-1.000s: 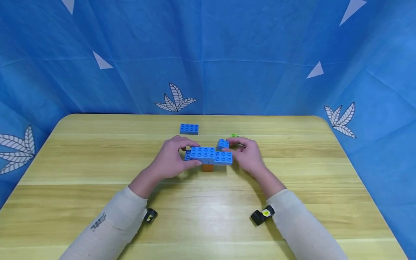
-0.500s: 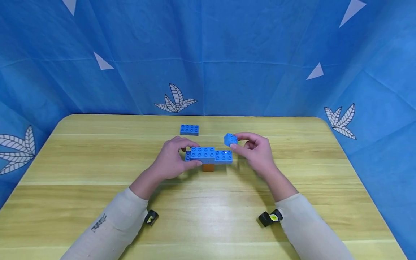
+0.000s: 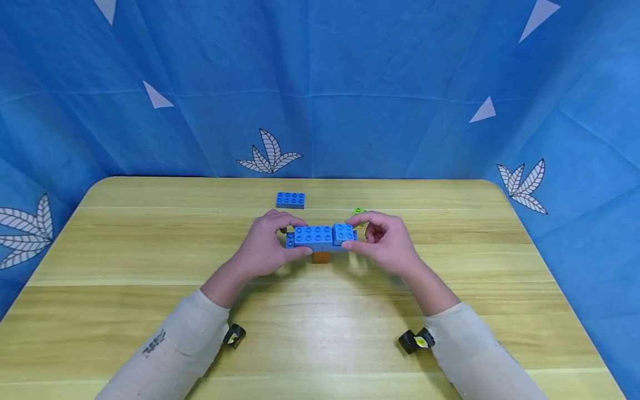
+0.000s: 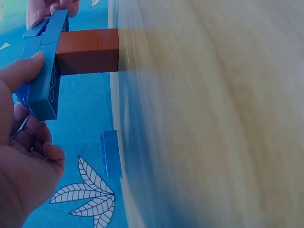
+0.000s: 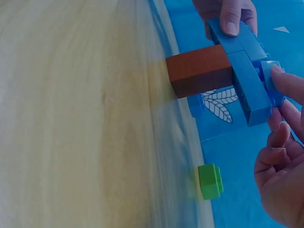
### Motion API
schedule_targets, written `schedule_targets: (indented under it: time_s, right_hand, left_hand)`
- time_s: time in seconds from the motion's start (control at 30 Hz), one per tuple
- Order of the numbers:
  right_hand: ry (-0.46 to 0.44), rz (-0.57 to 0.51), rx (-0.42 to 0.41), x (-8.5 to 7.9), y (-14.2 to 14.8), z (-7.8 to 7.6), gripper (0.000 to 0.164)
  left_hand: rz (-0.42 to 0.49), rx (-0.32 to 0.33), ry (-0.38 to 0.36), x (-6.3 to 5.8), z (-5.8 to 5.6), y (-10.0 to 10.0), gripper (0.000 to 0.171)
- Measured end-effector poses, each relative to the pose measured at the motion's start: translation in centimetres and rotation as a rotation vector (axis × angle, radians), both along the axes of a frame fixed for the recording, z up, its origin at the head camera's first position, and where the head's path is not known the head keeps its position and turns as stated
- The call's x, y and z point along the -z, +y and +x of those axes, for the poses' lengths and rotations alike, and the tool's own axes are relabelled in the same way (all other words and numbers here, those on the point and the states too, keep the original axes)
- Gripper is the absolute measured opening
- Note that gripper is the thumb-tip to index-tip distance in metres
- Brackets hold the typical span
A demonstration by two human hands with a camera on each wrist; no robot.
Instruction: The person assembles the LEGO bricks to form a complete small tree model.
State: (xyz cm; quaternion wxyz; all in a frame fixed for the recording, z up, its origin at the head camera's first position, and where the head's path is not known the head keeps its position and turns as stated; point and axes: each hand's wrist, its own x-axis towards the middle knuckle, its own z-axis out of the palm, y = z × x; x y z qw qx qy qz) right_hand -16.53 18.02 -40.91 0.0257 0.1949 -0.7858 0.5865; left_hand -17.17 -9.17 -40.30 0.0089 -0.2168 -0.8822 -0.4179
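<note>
On the surface (image 3: 320, 339), a brown stack (image 4: 88, 51) carries a blue beam (image 3: 314, 236); the left hand (image 3: 265, 244) grips it with curled fingers (image 4: 42, 132), the right hand (image 3: 387, 241) pinches a small blue brick (image 3: 343, 231) (at the beam's right end).

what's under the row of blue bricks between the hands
A column of three brown bricks, under its middle. Where the column's top meets the blue bricks is covered.

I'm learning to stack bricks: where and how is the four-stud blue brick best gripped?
Probably by its near and far sides, coming from the right, as the right hand does. The four-stud blue brick sits studs up with the neighbouring eight-stud brick close on its left, leaving the near and far faces for a pinch.
</note>
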Motion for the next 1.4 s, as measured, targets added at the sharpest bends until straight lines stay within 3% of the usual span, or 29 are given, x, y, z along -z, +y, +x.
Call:
schedule_targets:
  time_s: [0.43,0.67,0.93,1.23,1.4]
  right_hand:
    - [0.043,0.055,-0.045,0.2,-0.2,-0.2,0.03]
    - [0.1,0.107,-0.038,0.2,-0.4,-0.1,0.029]
    - [0.163,0.093,-0.024,0.6,-1.0,0.0,0.031]
    - [0.211,0.084,-0.002,-2.1,-2.1,1.5,0.029]
    - [0.149,0.045,0.038,-1.7,-2.4,2.0,0.032]
  left_hand:
    - [0.021,0.005,0.0,0.1,0.1,0.0,0.042]
    - [0.032,0.01,-0.022,0.0,0.1,0.1,0.041]
    - [0.023,0.004,-0.012,0.1,0.0,0.0,0.041]
    - [0.02,-0.003,-0.034,-0.4,-0.2,0.1,0.041]
    - [0.003,-0.01,-0.043,-0.2,-0.1,0.2,0.041]
